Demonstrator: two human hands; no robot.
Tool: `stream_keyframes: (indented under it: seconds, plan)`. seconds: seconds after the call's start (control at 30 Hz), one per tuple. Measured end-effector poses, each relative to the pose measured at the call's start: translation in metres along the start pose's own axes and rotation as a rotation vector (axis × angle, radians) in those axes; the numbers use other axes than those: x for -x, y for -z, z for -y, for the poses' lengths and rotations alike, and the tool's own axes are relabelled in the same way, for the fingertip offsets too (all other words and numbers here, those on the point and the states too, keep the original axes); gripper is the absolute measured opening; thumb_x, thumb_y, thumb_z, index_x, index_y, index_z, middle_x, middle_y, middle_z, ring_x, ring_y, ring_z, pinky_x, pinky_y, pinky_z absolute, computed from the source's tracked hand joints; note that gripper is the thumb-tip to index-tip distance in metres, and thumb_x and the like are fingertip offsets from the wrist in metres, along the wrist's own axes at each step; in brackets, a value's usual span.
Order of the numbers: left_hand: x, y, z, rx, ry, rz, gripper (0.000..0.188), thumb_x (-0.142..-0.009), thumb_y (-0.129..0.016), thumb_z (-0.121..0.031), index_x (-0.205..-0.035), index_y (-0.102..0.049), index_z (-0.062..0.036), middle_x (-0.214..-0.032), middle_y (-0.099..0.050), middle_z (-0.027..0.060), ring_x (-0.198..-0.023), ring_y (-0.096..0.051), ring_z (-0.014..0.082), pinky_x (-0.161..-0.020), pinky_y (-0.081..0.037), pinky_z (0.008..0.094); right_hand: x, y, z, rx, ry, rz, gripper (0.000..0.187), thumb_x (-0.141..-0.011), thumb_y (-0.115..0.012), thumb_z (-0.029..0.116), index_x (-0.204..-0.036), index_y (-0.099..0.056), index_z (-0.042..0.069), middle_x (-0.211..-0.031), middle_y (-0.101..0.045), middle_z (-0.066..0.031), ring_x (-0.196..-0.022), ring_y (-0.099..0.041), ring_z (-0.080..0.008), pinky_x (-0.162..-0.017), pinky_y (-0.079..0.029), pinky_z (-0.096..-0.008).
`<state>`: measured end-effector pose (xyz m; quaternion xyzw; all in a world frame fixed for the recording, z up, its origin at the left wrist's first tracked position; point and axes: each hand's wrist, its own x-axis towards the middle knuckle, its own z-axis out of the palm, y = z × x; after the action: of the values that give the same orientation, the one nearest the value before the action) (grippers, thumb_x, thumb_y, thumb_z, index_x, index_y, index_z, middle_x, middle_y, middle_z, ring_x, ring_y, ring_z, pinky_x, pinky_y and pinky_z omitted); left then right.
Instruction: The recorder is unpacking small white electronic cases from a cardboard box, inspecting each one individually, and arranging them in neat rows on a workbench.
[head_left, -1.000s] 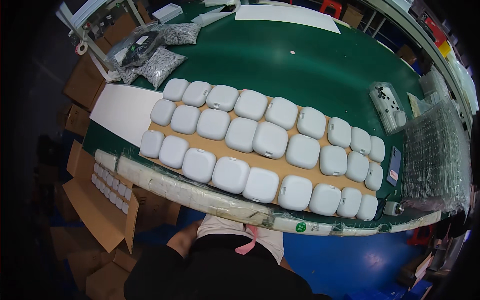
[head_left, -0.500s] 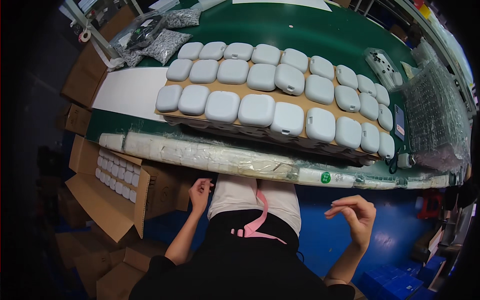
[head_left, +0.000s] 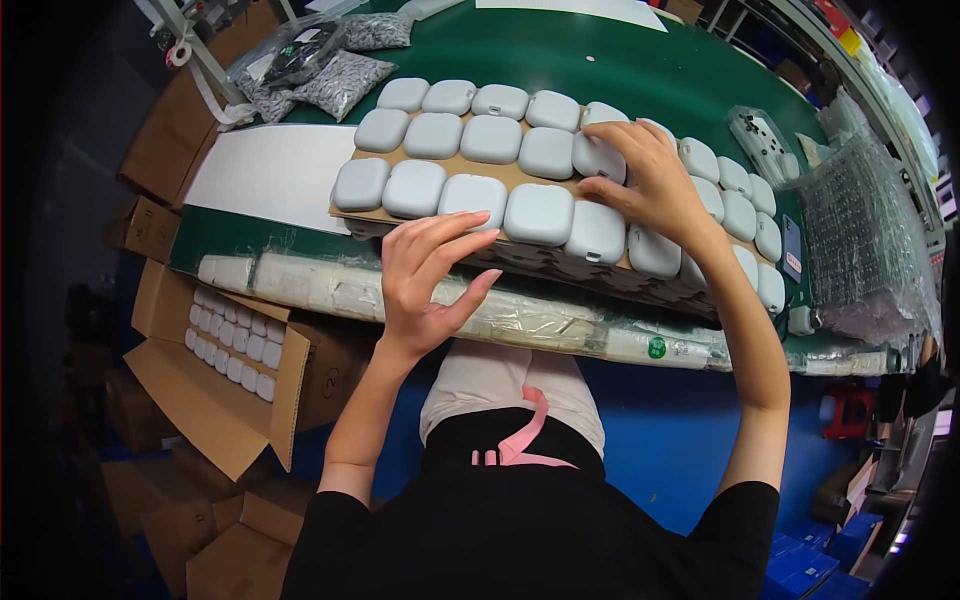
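Rows of white rounded-square plastic cases (head_left: 539,214) stand on brown cardboard on the green table. My right hand (head_left: 650,180) reaches over them, thumb and fingers closed about opposite edges of one middle-row case (head_left: 598,160), which still sits in its row. My left hand (head_left: 425,275) hovers at the front edge of the rows, fingers apart and nothing in it. Its fingertips overlap a front-row case (head_left: 470,195); whether they touch it I cannot tell. Several cases on the right are partly hidden behind my right hand and forearm.
An open carton (head_left: 285,400) with more white cases stands below left. Bags of small grey parts (head_left: 345,85) lie at the back left. On the right are a clear tray (head_left: 762,140), a phone (head_left: 791,248) and a bubble-wrapped stack (head_left: 865,225). Taped padding (head_left: 400,300) lines the table's front edge.
Both hands have risen from beside my lap to the cases. The right has closed on a middle-row case, while the left has come to the front row with fingers spread.
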<state>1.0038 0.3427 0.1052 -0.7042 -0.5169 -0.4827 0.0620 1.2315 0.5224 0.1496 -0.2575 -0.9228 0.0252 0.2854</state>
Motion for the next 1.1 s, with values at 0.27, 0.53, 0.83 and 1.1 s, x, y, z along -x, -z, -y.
stream_keyframes:
  seconds: [0.27, 0.53, 0.83, 1.1]
  plan:
    - [-0.053, -0.036, 0.017, -0.042, -0.050, 0.294, 0.052, -0.077, -0.074, -0.026, -0.126, -0.062, -0.0149, -0.131, -0.060, 0.0014, -0.124, -0.054, 0.0181, -0.116, -0.026, 0.0435, -0.008, 0.009, -0.026, -0.076, -0.020, 0.077, 0.041, -0.076, -0.075, 0.019, -0.113, -0.061, 0.007, -0.112, -0.063, -0.0048, -0.103, -0.056, -0.0260, -0.107, -0.033, -0.0428]
    - [-0.070, -0.054, 0.039, -0.036, -0.081, 0.422, 0.053, -0.077, -0.074, -0.026, -0.128, -0.062, -0.0165, -0.130, -0.061, 0.0025, -0.121, -0.056, 0.0179, -0.117, -0.025, 0.0459, -0.011, 0.004, -0.045, -0.089, -0.077, 0.150, 0.045, -0.074, -0.078, 0.022, -0.114, -0.062, 0.006, -0.113, -0.061, -0.0056, -0.103, -0.053, -0.0260, -0.106, -0.034, -0.0406]
    - [-0.074, -0.058, 0.043, 0.051, -0.023, 0.450, 0.049, -0.076, -0.074, -0.023, -0.123, -0.066, -0.0163, -0.129, -0.062, 0.0038, -0.117, -0.058, 0.0181, -0.115, -0.029, 0.0466, 0.013, 0.024, 0.004, -0.152, -0.092, 0.274, 0.051, -0.075, -0.077, 0.029, -0.114, -0.059, 0.004, -0.111, -0.057, -0.0079, -0.100, -0.052, -0.0247, -0.106, -0.033, -0.0451]
    - [-0.077, -0.058, 0.043, 0.069, -0.008, 0.459, 0.048, -0.074, -0.075, -0.022, -0.121, -0.067, -0.0158, -0.128, -0.062, 0.0043, -0.114, -0.058, 0.0190, -0.113, -0.033, 0.0461, 0.023, 0.017, 0.005, -0.136, -0.153, 0.246, 0.052, -0.074, -0.078, 0.026, -0.116, -0.058, 0.003, -0.114, -0.058, -0.0088, -0.101, -0.053, -0.0253, -0.109, -0.030, -0.0484]
